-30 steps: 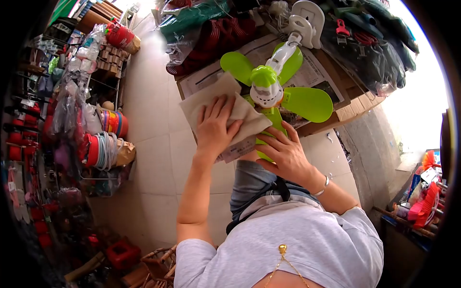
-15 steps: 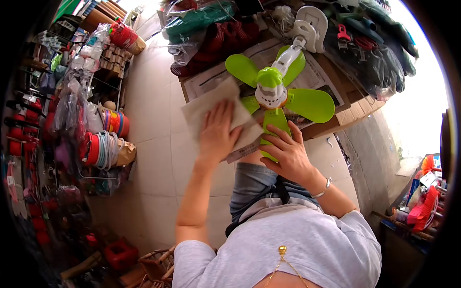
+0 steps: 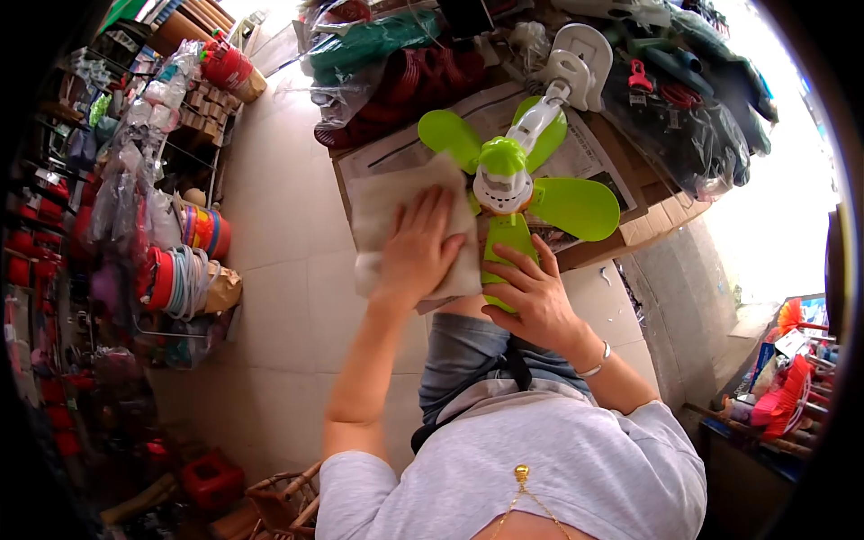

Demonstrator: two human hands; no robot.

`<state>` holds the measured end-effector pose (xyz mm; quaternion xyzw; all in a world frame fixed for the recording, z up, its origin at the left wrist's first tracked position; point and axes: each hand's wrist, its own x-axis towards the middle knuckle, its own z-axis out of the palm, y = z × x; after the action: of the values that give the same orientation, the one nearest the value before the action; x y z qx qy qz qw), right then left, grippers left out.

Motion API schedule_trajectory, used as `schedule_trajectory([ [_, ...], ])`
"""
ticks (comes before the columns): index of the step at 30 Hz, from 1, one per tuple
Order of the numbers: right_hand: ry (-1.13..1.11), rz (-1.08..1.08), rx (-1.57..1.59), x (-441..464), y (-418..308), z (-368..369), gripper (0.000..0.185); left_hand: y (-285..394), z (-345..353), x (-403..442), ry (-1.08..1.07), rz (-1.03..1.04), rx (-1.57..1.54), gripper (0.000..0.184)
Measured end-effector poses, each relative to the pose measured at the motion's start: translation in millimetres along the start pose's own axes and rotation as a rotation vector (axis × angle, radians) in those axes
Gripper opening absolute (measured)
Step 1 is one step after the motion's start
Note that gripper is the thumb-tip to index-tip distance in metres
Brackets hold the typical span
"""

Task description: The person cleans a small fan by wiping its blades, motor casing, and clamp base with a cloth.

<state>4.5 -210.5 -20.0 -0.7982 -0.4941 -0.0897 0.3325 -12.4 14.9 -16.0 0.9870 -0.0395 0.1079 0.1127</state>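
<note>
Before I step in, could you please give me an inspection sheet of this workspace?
Surface: cardboard, with printed paper on top.
Job's things: fan, green-bladed, lying on the paper; cloth spread to its left, beside the hub.
Clutter: dark red goods, a green bag and dark bagged goods crowd the far side.
Hands: left hand palm down on the cloth; right hand with fingers on the nearest blade, firmness of hold unclear.
Cables: no fan cord clearly seen; pale coil at left, hose or cable unclear.
Surroundings: stocked shelves at left; tiled floor, with pale scraps near the cardboard.
</note>
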Motion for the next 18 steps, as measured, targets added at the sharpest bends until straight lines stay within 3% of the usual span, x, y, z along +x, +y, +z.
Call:
schedule_trajectory([
  [4, 0.021, 0.017, 0.012, -1.0, 0.5, 1.8, 0.021, -22.4, -6.4, -30.6, 0.041, -0.062, 0.022, 0.065],
  [7, 0.016, 0.001, 0.025, -0.9, 2.1, -0.6, 0.025, -24.1, -8.5, -32.9, 0.080, -0.085, -0.022, 0.057],
  [9, 0.020, -0.006, 0.113, 1.5, 0.2, -7.9, 0.023, -22.0, -13.7, -25.5, 0.218, 0.014, -0.084, 0.039],
  [10, 0.025, -0.007, 0.104, 1.3, 2.5, -9.6, 0.023, -17.1, -19.7, -22.7, 0.224, 0.022, -0.085, 0.039],
  [11, 0.024, 0.011, 0.209, -0.2, 6.4, -10.7, 0.023, -11.0, -26.8, -21.5, 0.262, -0.176, -0.392, 0.033],
  [14, 0.038, 0.037, 0.342, -1.8, 11.7, -10.7, 0.024, 5.4, -26.0, -3.2, 0.478, -0.344, -0.735, 0.031],
  [16, 0.049, 0.039, 0.372, -1.9, 12.3, -11.0, 0.023, 36.3, -29.5, 24.9, 0.565, -0.354, -1.282, 0.032],
  [18, 0.042, 0.000, 0.292, -1.9, 10.4, -9.9, 0.022, 62.5, -20.4, 63.9, 0.634, -0.038, -0.828, 0.039],
])
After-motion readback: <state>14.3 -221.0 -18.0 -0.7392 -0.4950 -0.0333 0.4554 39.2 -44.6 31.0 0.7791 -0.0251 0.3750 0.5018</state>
